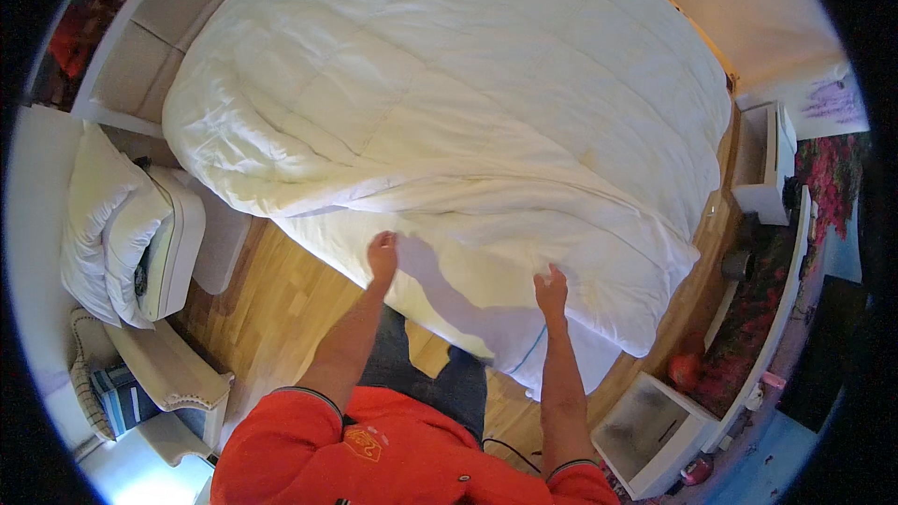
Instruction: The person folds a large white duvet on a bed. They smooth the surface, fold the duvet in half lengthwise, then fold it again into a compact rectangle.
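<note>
A large white duvet [449, 84] covers most of the bed, its near side folded back in loose creases. Below the fold, a strip of white sheet [440, 290] shows along the bed's near side, with a shadow across it. My left hand [382, 254] is over the sheet's near edge, its fingers curled together; whether they pinch any cloth is hidden. Farther right, my right hand [552, 290] is over the white bedding below the fold, thumb and forefinger apart. A thin blue line [531, 351] runs across the bedding beside my right forearm.
A padded headboard [154, 33] stands at the left. White pillows [108, 220] are piled beside a white cabinet [178, 243], above an upholstered chair [168, 365]. Wooden floor [271, 290] borders the bed. Open white drawers [655, 435] stick out at the right, near a red round object [686, 371].
</note>
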The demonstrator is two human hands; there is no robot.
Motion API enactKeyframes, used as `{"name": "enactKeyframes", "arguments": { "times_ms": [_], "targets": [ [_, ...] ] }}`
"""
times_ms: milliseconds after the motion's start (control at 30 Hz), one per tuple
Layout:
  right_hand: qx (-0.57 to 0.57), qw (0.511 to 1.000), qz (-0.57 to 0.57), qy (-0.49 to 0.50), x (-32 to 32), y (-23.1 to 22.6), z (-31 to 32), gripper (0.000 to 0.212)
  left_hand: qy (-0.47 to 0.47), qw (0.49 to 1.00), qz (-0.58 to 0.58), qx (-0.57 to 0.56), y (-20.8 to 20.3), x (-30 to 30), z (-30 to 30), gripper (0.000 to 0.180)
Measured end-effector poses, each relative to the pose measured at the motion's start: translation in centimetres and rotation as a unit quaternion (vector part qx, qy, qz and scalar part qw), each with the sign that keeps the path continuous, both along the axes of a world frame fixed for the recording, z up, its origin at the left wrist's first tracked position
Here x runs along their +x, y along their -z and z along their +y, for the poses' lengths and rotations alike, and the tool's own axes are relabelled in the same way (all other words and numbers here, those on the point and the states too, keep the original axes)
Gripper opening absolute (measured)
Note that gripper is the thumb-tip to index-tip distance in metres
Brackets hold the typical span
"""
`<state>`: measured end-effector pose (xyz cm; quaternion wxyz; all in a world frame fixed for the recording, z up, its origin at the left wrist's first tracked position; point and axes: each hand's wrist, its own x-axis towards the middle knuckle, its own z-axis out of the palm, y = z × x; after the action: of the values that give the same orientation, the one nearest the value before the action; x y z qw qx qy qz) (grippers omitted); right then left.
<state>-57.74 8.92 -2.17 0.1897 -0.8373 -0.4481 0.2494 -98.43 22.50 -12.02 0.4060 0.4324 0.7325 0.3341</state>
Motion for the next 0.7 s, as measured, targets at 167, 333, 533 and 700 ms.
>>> {"name": "enactKeyframes", "arguments": {
  "times_ms": [167, 333, 533, 700],
  "targets": [
    [0.142, 0.983, 0.117, 0.029, -11.0, -2.8, 8.0, 0.028, -0.275, 0.875, -0.369, -0.150, -5.9, -5.6, 4.6, 0.040],
    [0.220, 0.908, 0.347, 0.082, -19.7, 0.9, 17.8, 0.027, -0.269, 0.770, -0.570, -0.099, -8.0, -6.7, 9.6, 0.040],
    [0.091, 0.799, 0.571, 0.168, -25.0, 2.2, 24.4, 0.011, -0.340, 0.783, -0.494, -0.165, -8.9, -8.3, 10.9, 0.050],
    [0.183, 0.884, 0.415, 0.111, -21.3, 12.3, 26.1, 0.021, -0.300, 0.859, -0.359, -0.209, -9.3, -4.2, 12.9, 0.042]
  ]
}}
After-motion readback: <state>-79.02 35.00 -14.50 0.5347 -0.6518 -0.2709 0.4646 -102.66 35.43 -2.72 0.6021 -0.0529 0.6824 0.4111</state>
